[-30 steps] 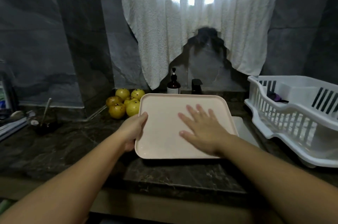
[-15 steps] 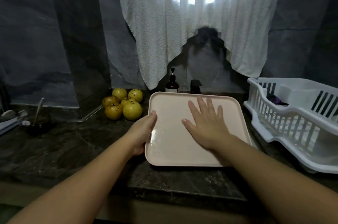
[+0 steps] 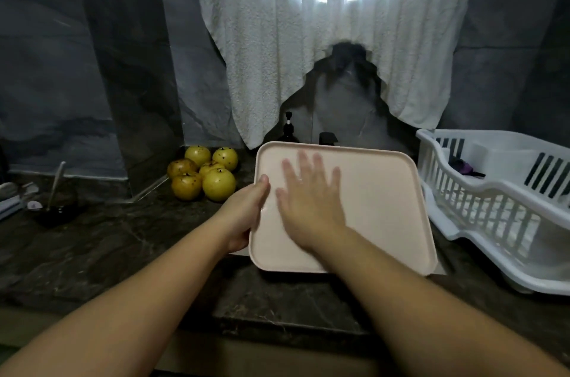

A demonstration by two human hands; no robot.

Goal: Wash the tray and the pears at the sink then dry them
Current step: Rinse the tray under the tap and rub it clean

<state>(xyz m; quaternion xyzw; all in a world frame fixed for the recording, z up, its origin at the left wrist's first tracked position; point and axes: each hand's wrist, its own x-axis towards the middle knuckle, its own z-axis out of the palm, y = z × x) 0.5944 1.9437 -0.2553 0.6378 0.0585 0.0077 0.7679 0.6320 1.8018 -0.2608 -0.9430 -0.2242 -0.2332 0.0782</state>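
Note:
A pale pink rectangular tray (image 3: 382, 210) is held over the sink at the middle of the dark stone counter. My left hand (image 3: 243, 213) grips its left rim, thumb on top. My right hand (image 3: 311, 198) lies flat on the tray's left half with fingers straight and spread, slightly blurred. Several yellow pears (image 3: 205, 173) sit in a pile on the counter just left of the tray, apart from both hands. The sink itself is hidden under the tray.
A white dish rack (image 3: 499, 216) stands close to the tray's right edge. A white towel (image 3: 308, 37) hangs on the wall behind. A dark pump bottle (image 3: 289, 130) and a tap (image 3: 327, 137) stand behind the tray. Small items (image 3: 46, 201) lie at far left.
My right hand has slid left across the tray's surface toward my left hand. The tray has shifted a little to the right in view and tilted up at its far edge.

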